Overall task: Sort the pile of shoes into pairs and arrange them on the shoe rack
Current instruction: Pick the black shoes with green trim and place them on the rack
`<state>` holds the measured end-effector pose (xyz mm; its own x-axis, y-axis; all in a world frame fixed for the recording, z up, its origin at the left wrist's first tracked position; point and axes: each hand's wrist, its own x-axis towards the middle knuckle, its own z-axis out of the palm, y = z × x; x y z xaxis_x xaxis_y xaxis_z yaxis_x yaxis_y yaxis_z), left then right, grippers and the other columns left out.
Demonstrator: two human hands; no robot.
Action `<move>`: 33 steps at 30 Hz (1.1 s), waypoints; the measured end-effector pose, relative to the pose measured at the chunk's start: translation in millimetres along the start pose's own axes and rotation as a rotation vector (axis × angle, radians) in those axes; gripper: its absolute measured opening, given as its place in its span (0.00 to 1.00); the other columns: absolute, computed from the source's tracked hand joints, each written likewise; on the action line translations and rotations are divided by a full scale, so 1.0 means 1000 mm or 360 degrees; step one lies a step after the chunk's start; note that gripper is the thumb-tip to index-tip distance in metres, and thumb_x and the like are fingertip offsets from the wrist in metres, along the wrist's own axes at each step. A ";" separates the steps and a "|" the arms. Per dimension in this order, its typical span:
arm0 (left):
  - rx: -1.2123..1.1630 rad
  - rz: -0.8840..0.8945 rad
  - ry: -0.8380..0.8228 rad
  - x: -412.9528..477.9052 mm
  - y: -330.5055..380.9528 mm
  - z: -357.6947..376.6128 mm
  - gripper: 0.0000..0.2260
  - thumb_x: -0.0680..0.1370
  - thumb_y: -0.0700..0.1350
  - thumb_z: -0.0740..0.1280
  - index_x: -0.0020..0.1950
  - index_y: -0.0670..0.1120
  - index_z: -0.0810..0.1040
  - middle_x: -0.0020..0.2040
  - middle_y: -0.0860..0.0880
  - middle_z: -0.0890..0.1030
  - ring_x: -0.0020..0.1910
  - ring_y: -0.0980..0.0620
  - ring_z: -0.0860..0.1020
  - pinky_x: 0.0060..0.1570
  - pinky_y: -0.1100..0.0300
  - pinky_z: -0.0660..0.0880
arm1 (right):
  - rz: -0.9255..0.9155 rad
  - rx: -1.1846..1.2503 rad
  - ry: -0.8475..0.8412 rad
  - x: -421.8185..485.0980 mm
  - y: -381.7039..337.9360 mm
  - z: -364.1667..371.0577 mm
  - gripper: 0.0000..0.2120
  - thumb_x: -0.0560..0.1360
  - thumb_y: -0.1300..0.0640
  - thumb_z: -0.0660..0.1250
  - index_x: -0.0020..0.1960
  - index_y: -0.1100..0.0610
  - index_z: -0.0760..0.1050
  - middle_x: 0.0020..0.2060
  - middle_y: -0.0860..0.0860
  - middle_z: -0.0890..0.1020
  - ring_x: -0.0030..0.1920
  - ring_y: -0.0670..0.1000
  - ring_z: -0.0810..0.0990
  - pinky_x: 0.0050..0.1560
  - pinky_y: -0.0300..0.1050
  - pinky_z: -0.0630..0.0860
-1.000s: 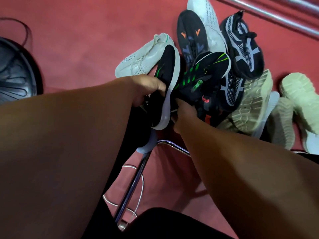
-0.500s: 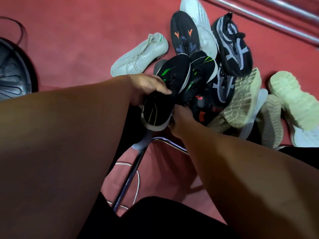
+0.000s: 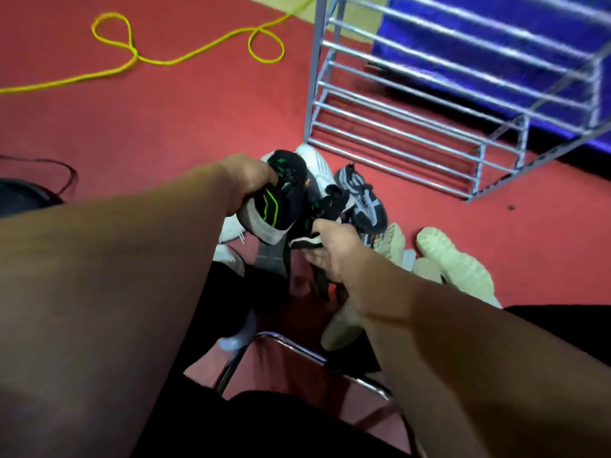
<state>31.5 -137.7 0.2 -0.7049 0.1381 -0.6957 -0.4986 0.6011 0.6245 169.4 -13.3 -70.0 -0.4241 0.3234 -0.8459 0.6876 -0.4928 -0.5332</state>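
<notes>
A second ago both grips were down in the pile, closing on two black shoes with green marks. Now the shoes are lifted clear of it and the view has swung up, so the shoe rack (image 3: 413, 127) shows beyond the grips. I judge that a pair has been matched and that carrying it to the rack is the step in hand. The placing itself is not yet begun.

The left grip (image 3: 251, 183) is closed round the first black-and-green shoe (image 3: 281, 200), fingers curled over its upper, with the white sole turned down and back toward the person. The right grip (image 3: 334, 249) sits just beside it and a little nearer the person, wrapped round the second black-and-green shoe (image 3: 325, 209) low at its sole edge — motion blur hides exactly how the fingers lie. The two shoes are close together between the grips; whether they touch I cannot tell.

Both forearms reach forward and converge. Below and beyond the grips the rest of the pile lies on the red floor (image 3: 165, 127) — a white shoe (image 3: 317, 163), a black-and-grey knit shoe (image 3: 367, 200) just past the right grip, and pale-soled shoes (image 3: 453, 259) out to its right.
</notes>
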 end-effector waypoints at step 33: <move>-0.1298 0.0713 -0.0783 -0.251 0.276 0.130 0.13 0.77 0.41 0.66 0.60 0.42 0.81 0.49 0.43 0.85 0.45 0.45 0.84 0.55 0.50 0.80 | -0.1148 0.0784 0.0000 -0.260 -0.255 -0.250 0.21 0.73 0.72 0.63 0.66 0.66 0.69 0.59 0.65 0.79 0.47 0.64 0.84 0.38 0.52 0.83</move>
<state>136.0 95.8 300.9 -0.7172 0.6311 -0.2955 -0.5606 -0.2707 0.7826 251.9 230.5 288.8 -0.6576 0.6911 -0.2998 -0.0818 -0.4612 -0.8835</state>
